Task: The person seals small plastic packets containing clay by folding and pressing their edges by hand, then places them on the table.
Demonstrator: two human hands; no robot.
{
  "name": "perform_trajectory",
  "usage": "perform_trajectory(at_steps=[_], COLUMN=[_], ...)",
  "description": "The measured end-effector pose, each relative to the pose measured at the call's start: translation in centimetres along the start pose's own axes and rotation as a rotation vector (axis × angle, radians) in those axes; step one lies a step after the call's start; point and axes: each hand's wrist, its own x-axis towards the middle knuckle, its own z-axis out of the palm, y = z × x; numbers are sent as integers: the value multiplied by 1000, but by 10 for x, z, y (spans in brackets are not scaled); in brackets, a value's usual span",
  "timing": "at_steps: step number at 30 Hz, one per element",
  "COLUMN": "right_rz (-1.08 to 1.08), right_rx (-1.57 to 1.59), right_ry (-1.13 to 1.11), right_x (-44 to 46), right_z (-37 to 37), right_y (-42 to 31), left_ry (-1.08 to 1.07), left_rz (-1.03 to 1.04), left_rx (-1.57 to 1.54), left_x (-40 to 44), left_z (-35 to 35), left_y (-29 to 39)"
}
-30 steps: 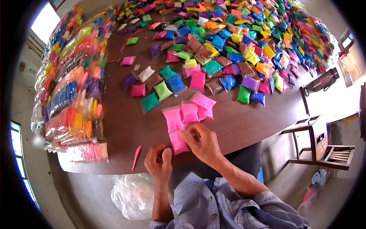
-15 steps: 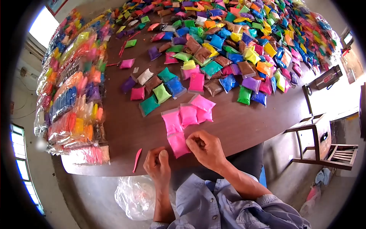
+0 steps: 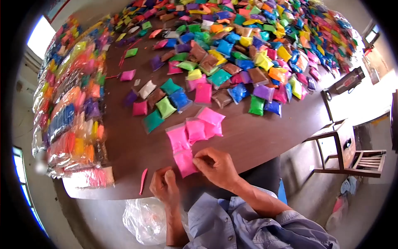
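Pink packets (image 3: 195, 129) are clustered near the front edge of the brown table (image 3: 257, 135). The nearest packet (image 3: 184, 163) is flanked by the right hand (image 3: 216, 167), close at its side, and the left hand (image 3: 165, 185); both are curled, and whether anything is gripped cannot be told.

The person wears a plain blue-grey shirt (image 3: 253, 228) of creased cloth, with a pointed collar (image 3: 202, 207) lying open and small round buttons (image 3: 230, 238) down the front. The right sleeve (image 3: 304, 222) is loose and wrinkled, ending near the elbow. The left hand (image 3: 164, 185) and right hand (image 3: 217, 168) are bare. Dark cloth (image 3: 265, 173) below, mostly hidden, is probably trousers.
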Motion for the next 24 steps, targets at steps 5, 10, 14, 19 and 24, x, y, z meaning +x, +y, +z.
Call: perform_trajectory(at_steps=[5,10,14,19,24], right_rz=[9,-165,-288,-263,-217], right_rx=[57,-229,-343,-572,-646], right_ry=[37,282,449,559,677], right_x=[-5,8,31,28,26], right_z=[-18,-74,-128,-168,-201], right_y=[-5,-10,4,-3,10], left_ry=[35,15,-19,45,45], left_rz=[89,56,4,9,-24], left_rx=[-6,-16,4,7,12], left_x=[0,0,0,0,-2], left_z=[3,3,1,5,4], left_y=[-4,4,8,1,-8])
